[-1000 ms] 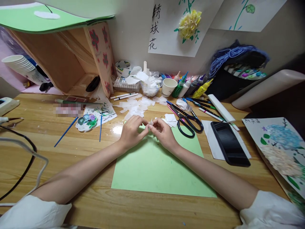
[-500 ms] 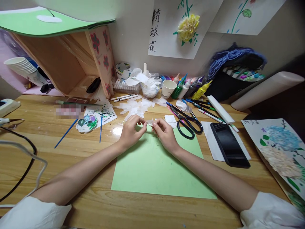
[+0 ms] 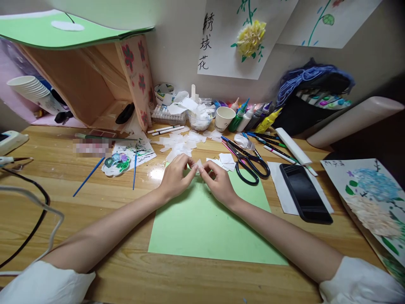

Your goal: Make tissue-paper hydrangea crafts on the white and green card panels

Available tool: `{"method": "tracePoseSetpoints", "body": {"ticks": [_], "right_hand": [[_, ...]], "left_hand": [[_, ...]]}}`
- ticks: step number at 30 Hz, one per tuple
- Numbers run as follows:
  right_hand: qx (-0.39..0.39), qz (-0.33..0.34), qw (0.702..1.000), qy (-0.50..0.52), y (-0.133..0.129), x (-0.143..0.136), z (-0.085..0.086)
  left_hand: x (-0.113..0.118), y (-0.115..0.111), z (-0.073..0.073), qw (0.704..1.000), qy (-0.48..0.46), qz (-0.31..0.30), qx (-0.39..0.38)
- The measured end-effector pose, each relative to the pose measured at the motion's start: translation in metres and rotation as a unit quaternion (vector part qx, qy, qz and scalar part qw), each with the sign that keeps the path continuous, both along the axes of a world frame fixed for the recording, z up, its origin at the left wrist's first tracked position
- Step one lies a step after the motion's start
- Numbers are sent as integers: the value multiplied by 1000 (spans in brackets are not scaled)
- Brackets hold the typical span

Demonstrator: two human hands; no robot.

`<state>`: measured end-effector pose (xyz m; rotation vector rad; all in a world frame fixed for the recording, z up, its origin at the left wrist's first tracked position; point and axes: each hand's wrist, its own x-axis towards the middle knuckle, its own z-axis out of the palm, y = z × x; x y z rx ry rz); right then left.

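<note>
Between my two hands is a small piece of thin white paper [image 3: 198, 164], pinched by the fingertips over the far edge of a light green sheet [image 3: 209, 228]. My left hand [image 3: 177, 175] grips its left side with thumb and forefinger. On the other side my right hand [image 3: 219, 181] pinches it too, the thumbs almost touching. Part of the paper is hidden behind the fingers. Just beyond lie several loose white paper pieces [image 3: 179, 144], and more white squares [image 3: 226, 160] sit right of my right hand, beside black-handled scissors [image 3: 248, 164].
A phone [image 3: 305, 192] lies on white paper at the right. Paint bottles [image 3: 242, 116], a paper cup [image 3: 224, 118] and a bowl of paper scraps [image 3: 201, 120] line the wall. At left are a paint palette [image 3: 116, 164], two brushes [image 3: 135, 171] and cables [image 3: 47, 211].
Both hands have drawn slightly closer together. The paper between the fingertips now stands up in a small folded point instead of lying stretched flat. Nothing else on the table has moved.
</note>
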<state>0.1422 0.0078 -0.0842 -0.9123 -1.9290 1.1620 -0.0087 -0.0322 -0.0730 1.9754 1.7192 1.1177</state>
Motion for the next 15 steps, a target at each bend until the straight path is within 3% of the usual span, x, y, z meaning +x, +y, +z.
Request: {"method": "tracePoseSetpoints", "body": {"ticks": [10,15], "right_hand": [[-31,-43,998,47,3,1,-2],[-11,-42,998,41,1,1,0]], "left_hand": [[-2,2,-2,996,-87,18,-24],[-3,2,-1,996,-80,10,-35]]}}
